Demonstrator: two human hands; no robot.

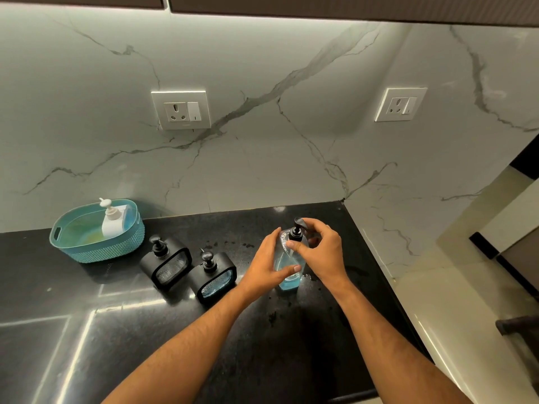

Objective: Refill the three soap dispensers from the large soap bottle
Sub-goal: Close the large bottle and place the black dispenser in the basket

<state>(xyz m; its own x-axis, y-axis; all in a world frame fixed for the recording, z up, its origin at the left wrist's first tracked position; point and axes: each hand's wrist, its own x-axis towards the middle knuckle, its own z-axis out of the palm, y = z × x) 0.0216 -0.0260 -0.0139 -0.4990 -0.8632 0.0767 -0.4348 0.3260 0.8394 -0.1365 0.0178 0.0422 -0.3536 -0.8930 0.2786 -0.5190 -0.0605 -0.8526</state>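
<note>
A clear bottle of blue soap (pixel 288 282) with a black pump top (pixel 297 228) stands upright on the black counter (pixel 87 330). My left hand (pixel 267 265) wraps around the bottle's body. My right hand (pixel 320 252) pinches the black pump collar at the bottle's neck. Left of the bottle stand two black-framed dispensers, one further left (pixel 166 262) and one nearer the bottle (pixel 213 277) with blue liquid showing. A white pump bottle (pixel 112 218) sits in the teal basket (pixel 96 249) at the far left.
A marble wall rises behind the counter with two socket plates (pixel 180 109) (pixel 401 104). Small wet drops (pixel 227 244) lie on the counter behind the dispensers. The counter ends at the right, with pale floor (pixel 466 316) beyond.
</note>
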